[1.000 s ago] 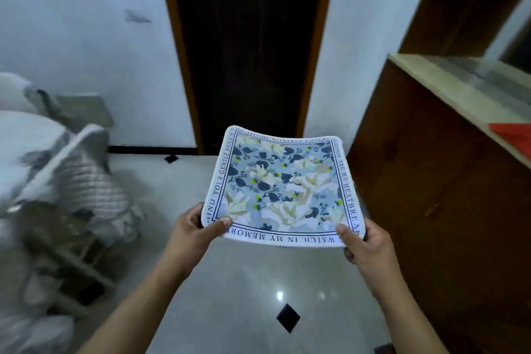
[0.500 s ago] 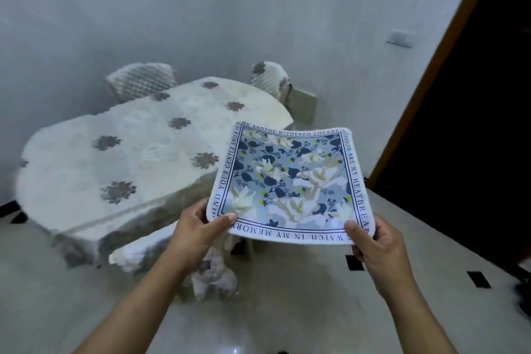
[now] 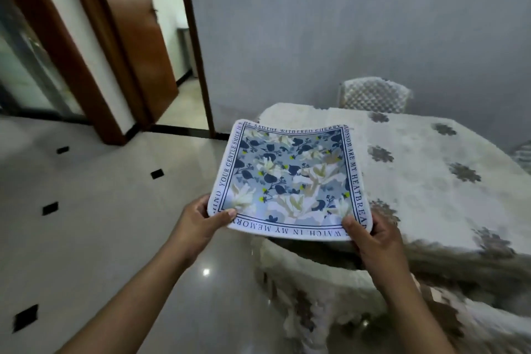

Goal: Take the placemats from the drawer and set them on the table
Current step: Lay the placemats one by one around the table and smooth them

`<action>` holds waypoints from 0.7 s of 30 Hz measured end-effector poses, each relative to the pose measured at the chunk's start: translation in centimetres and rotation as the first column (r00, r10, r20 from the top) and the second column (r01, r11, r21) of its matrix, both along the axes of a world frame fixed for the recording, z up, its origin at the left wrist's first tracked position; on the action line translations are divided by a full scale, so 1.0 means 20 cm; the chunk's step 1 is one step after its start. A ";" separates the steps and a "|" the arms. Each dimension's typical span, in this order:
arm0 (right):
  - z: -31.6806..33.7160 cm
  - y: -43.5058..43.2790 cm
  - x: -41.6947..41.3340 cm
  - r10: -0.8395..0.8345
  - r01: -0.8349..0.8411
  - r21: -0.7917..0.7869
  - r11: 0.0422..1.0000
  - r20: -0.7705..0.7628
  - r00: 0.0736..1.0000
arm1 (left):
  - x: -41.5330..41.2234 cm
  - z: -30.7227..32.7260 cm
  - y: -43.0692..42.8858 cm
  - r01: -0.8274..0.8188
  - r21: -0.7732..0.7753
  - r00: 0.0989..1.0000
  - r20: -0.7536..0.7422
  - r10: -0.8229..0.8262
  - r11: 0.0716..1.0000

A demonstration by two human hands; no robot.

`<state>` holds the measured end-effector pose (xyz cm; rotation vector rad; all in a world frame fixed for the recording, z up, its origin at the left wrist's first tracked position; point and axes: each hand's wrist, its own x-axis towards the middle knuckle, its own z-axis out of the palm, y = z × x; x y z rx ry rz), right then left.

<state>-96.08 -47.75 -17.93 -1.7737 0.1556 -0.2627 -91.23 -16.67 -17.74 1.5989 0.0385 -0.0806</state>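
A square placemat with rounded corners is held in the air by both hands, its near edge pinched at the two corners. It looks thin and flexible: the sheet sags a little in the middle and its far edge curls upward. The face has a smooth, printed look, with white and cream blossoms and dark blue leaves on a pale blue ground, framed by a dark double line and a white border carrying dark capital lettering all the way round.

The left hand grips the near left corner, thumb pressed on top and fingers curled beneath. The right hand grips the near right corner the same way, thumb on the border and the rest wrapped under the edge. Both grips are closed on the mat.

The mat hangs over the near left end of the surface, not resting on it. That surface is draped in a thick, fuzzy-looking cream cloth with grey-brown flower motifs, hanging down in soft folds at the side. A chair with a quilted, diamond-patterned cover stands behind it against the grey wall. The floor is glossy pale tile with small black diamond insets. A brown wooden door stands open at the left
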 end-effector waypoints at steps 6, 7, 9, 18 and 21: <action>-0.03 0.38 0.50 0.171 -0.171 -0.015 0.985 0.005 0.985 | 0.23 -0.03 0.38 -0.178 -0.008 0.984 0.016 0.179 0.984; -0.04 0.44 0.58 0.179 -0.179 -0.017 0.984 0.005 0.984 | 0.28 -0.05 0.45 -0.191 -0.013 0.981 0.016 0.191 0.982; -0.05 0.57 0.72 0.182 -0.182 -0.021 0.983 0.009 0.983 | 0.40 -0.08 0.58 -0.193 -0.024 0.981 0.012 0.194 0.981; -0.04 1.22 1.29 0.043 -0.042 -0.048 0.998 0.017 0.999 | 1.15 -0.06 1.21 -0.099 -0.028 0.995 0.000 0.099 0.995; -0.02 1.30 1.37 0.013 -0.012 -0.035 0.999 0.013 1.000 | 1.32 -0.05 1.29 -0.058 -0.014 0.998 -0.011 0.058 0.998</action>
